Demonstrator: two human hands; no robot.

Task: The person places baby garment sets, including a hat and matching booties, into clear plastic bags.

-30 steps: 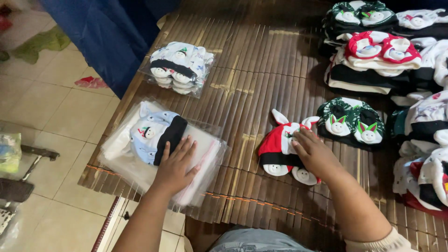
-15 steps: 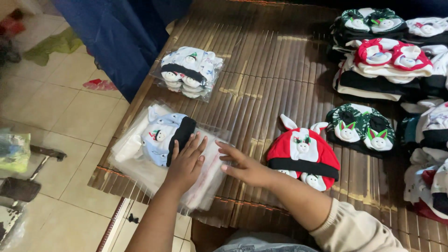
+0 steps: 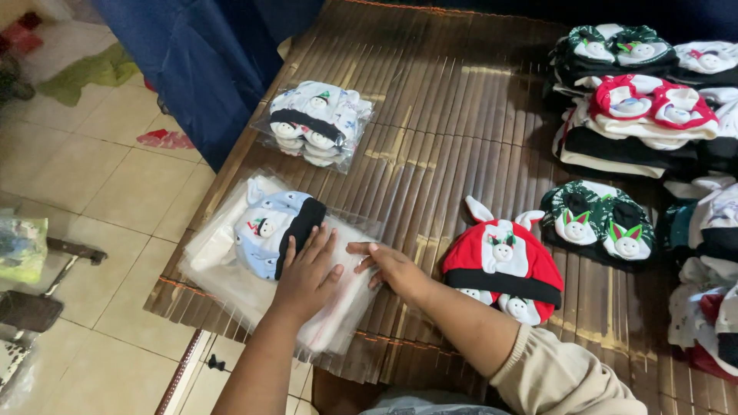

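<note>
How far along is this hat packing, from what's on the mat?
Done: one sealed clear bag of white hats lies at the mat's far edge. In hand: the left hand presses on a stack of clear bags with a light blue hat on top, and the right hand touches the stack's edge. Left: the red hat, green hats and the piles at right lie unbagged.

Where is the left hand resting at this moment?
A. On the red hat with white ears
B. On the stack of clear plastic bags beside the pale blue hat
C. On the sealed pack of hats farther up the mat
B: the left hand lies flat on the stack of clear plastic bags, next to the pale blue hat.
</note>
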